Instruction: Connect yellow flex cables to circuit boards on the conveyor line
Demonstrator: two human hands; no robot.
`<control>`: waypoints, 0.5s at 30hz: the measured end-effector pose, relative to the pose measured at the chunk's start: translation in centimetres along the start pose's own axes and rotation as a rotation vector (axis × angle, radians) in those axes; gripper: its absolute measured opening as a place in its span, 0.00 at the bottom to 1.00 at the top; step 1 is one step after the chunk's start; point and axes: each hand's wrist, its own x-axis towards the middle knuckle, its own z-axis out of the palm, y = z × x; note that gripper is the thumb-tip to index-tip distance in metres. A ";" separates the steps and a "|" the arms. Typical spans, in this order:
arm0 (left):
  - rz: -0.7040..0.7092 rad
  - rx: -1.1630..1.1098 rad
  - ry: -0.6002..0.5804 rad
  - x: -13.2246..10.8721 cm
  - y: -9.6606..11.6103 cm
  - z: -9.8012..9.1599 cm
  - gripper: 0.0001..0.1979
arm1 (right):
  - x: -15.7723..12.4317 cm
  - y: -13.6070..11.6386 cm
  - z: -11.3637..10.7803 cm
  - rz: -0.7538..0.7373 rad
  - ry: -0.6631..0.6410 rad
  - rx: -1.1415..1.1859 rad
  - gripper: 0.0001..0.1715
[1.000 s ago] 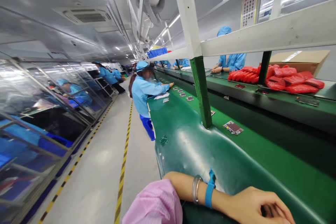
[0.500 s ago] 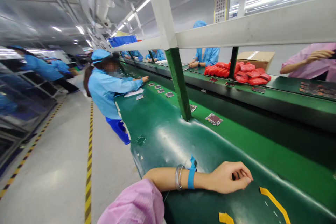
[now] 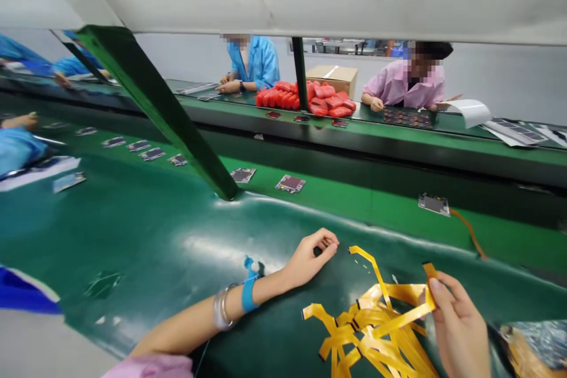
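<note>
My left hand (image 3: 312,255) rests on the green table with its fingers loosely curled toward the thumb; nothing shows in it. A blue wrist strap (image 3: 249,292) and a silver bangle (image 3: 224,307) are on that arm. At the right, my right hand (image 3: 460,322) pinches a yellow flex cable (image 3: 429,274) between thumb and fingers, its dark-tipped end upward. Below and left of this hand lies a tangled pile of yellow flex cables (image 3: 372,331). One cable of the pile stretches toward my left fingertips without touching them.
Several circuit boards, among them one board (image 3: 290,183), lie along the green belt (image 3: 345,201). Another board (image 3: 434,204) has an orange cable attached. A slanted green post (image 3: 163,118) stands ahead. Red wrapped packs (image 3: 325,100) and co-workers are across the line. Clear plastic (image 3: 540,339) lies right.
My view has swung to the right, bringing my right hand, the cable it holds and the pile into sight. My left hand keeps its loosely curled pose.
</note>
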 end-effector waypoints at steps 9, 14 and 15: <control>0.128 -0.201 -0.305 0.0 6.3 7.2 0.12 | -2.3 0.7 0.2 -0.178 -0.405 -0.300 0.18; 0.174 -0.050 -0.408 1.5 6.6 6.0 0.13 | -1.0 1.0 -0.3 -0.520 -0.404 -0.447 0.12; 0.173 0.047 -0.411 2.7 6.5 4.5 0.14 | -0.7 0.9 -0.4 -0.534 -0.384 -0.448 0.12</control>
